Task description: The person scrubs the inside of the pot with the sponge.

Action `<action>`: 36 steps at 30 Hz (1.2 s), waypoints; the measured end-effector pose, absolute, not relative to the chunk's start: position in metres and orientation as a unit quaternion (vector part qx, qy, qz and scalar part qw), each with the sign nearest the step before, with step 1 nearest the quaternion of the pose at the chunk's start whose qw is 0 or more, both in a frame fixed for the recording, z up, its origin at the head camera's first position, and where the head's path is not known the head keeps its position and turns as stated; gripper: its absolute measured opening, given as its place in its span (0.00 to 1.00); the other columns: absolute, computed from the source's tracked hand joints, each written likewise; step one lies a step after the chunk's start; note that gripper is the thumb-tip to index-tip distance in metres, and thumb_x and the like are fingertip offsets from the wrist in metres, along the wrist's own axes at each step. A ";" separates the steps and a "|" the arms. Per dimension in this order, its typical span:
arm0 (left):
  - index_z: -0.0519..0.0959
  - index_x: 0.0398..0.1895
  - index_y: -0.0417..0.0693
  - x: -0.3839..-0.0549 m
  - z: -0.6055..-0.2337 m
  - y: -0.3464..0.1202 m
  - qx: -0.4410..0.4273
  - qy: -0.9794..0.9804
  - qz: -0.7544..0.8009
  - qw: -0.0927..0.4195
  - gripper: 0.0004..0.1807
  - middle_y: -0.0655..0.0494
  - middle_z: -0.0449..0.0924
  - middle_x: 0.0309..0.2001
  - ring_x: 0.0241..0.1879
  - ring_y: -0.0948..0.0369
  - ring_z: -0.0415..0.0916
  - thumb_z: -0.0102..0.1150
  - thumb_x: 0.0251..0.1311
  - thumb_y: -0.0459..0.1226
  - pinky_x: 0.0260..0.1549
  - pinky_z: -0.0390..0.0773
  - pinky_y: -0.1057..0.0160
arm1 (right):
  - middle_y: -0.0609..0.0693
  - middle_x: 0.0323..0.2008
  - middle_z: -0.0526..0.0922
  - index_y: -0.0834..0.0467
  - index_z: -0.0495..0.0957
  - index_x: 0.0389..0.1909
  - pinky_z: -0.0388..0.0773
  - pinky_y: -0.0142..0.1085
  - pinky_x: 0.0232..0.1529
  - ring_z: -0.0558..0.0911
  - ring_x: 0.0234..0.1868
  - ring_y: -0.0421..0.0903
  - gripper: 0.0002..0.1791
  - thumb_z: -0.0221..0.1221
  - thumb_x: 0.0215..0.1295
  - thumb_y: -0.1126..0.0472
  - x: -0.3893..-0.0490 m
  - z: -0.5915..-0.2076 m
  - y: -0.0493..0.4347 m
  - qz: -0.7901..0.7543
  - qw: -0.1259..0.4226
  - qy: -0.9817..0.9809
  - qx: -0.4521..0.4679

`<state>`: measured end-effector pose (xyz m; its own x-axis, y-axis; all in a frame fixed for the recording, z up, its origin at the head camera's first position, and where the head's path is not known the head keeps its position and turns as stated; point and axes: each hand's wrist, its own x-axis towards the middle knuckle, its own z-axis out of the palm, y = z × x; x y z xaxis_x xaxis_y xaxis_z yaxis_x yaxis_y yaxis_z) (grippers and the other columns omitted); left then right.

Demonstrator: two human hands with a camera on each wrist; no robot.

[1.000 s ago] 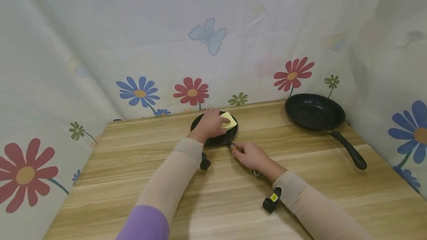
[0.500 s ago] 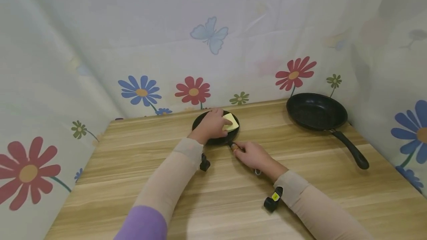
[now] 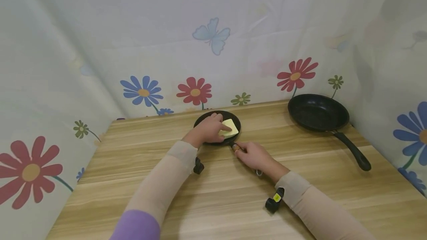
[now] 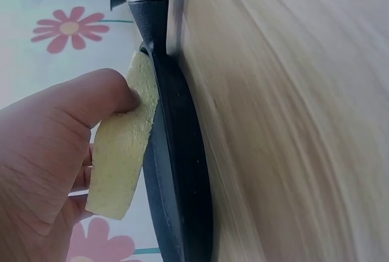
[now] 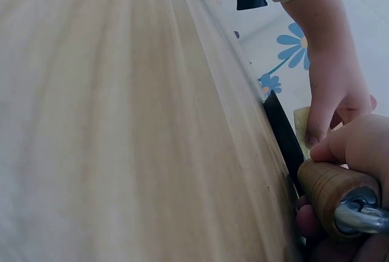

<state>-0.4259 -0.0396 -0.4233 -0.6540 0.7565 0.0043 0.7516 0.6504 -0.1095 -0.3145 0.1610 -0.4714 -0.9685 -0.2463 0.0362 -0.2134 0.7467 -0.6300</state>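
Note:
A small black frying pan (image 3: 217, 114) lies near the back edge of the table. My left hand (image 3: 209, 128) is over it and grips a pale yellow sponge (image 3: 231, 129) inside the pan. In the left wrist view, the thumb presses on one face of the sponge (image 4: 118, 158), with fingers behind it; its edge meets the pan's rim (image 4: 182, 152). My right hand (image 3: 255, 155) holds the pan by its wooden handle (image 5: 331, 192), which ends in a metal ring (image 5: 364, 218).
To the right on the wood-grain table (image 3: 140, 180) stands a larger black frying pan (image 3: 318, 112), its handle (image 3: 353, 151) pointing toward the front right. A curtain (image 3: 160, 21) printed with flowers hangs behind and along both sides.
The left hand has drawn the sponge slightly nearer within the pan, toward the handle side. The right hand keeps its hold on the handle. The whole head view has shifted a little.

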 end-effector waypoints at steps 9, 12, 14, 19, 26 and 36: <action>0.81 0.61 0.71 -0.422 -0.422 -0.049 -0.426 -0.903 0.057 0.016 0.23 0.52 0.72 0.48 0.46 0.55 0.65 0.63 0.63 0.44 0.48 0.69 0.58 | 0.50 0.34 0.81 0.54 0.77 0.66 0.70 0.38 0.28 0.73 0.24 0.45 0.25 0.55 0.71 0.51 -0.314 -0.472 0.161 -0.341 0.024 0.932 -0.123; 0.81 0.62 0.71 -0.419 -0.421 -0.052 -0.428 -0.901 0.064 0.011 0.23 0.51 0.73 0.52 0.49 0.54 0.67 0.63 0.64 0.44 0.52 0.70 0.57 | 0.50 0.33 0.81 0.53 0.78 0.66 0.70 0.39 0.28 0.73 0.24 0.45 0.25 0.56 0.71 0.50 -0.314 -0.472 0.161 -0.341 0.025 0.932 -0.123; 0.80 0.63 0.71 -0.417 -0.419 -0.055 -0.431 -0.900 0.065 0.009 0.23 0.51 0.73 0.54 0.52 0.54 0.68 0.63 0.65 0.43 0.54 0.71 0.57 | 0.50 0.34 0.81 0.53 0.77 0.66 0.70 0.39 0.28 0.73 0.24 0.45 0.25 0.56 0.71 0.50 -0.314 -0.473 0.161 -0.343 0.025 0.931 -0.121; 0.80 0.63 0.70 -0.415 -0.416 -0.059 -0.440 -0.896 0.064 0.007 0.23 0.49 0.73 0.56 0.54 0.53 0.69 0.64 0.66 0.41 0.56 0.71 0.56 | 0.50 0.33 0.81 0.53 0.77 0.67 0.70 0.39 0.28 0.73 0.24 0.45 0.25 0.56 0.71 0.51 -0.316 -0.474 0.161 -0.344 0.023 0.931 -0.119; 0.82 0.61 0.68 -0.418 -0.417 -0.064 -0.448 -0.892 0.055 0.011 0.22 0.47 0.74 0.58 0.55 0.52 0.69 0.62 0.65 0.38 0.56 0.72 0.54 | 0.49 0.29 0.79 0.54 0.77 0.66 0.69 0.38 0.27 0.73 0.24 0.45 0.25 0.56 0.71 0.51 -0.315 -0.473 0.162 -0.342 0.030 0.932 -0.119; 0.82 0.62 0.61 -0.430 -0.425 -0.055 -0.350 -0.934 -0.033 0.060 0.23 0.50 0.74 0.47 0.45 0.54 0.70 0.66 0.63 0.46 0.46 0.74 0.54 | 0.50 0.37 0.82 0.55 0.77 0.66 0.72 0.38 0.35 0.76 0.30 0.45 0.26 0.56 0.71 0.50 -0.316 -0.475 0.162 -0.332 0.017 0.935 -0.126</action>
